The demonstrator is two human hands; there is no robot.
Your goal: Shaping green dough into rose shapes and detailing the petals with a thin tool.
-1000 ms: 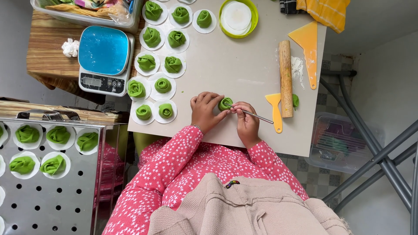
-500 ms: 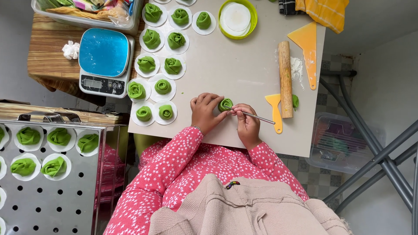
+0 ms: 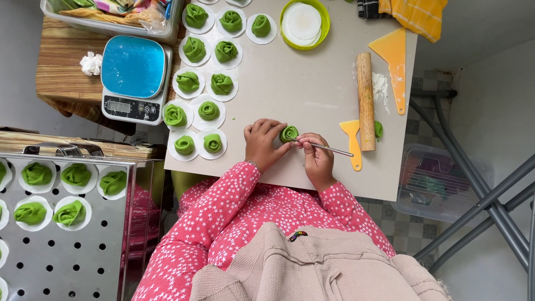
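Observation:
A green rose-shaped dough piece (image 3: 289, 134) sits on the pale work board (image 3: 301, 83) near its front edge. My left hand (image 3: 262, 143) cups it from the left, fingers curled against it. My right hand (image 3: 316, 158) holds a thin metal stick (image 3: 331, 149) with its tip at the dough's right side. Both sleeves are pink with white stars.
Several finished green dough roses on white paper rounds (image 3: 202, 83) fill the board's left side. A blue kitchen scale (image 3: 135, 78), a wooden rolling pin (image 3: 365, 100), yellow scrapers (image 3: 393, 64), a green bowl of paper rounds (image 3: 304, 22) and a perforated steel steamer tray (image 3: 61, 223) with more roses surround me.
Almost nothing has moved; both hands stay on the dough rose, with only slight finger shifts.

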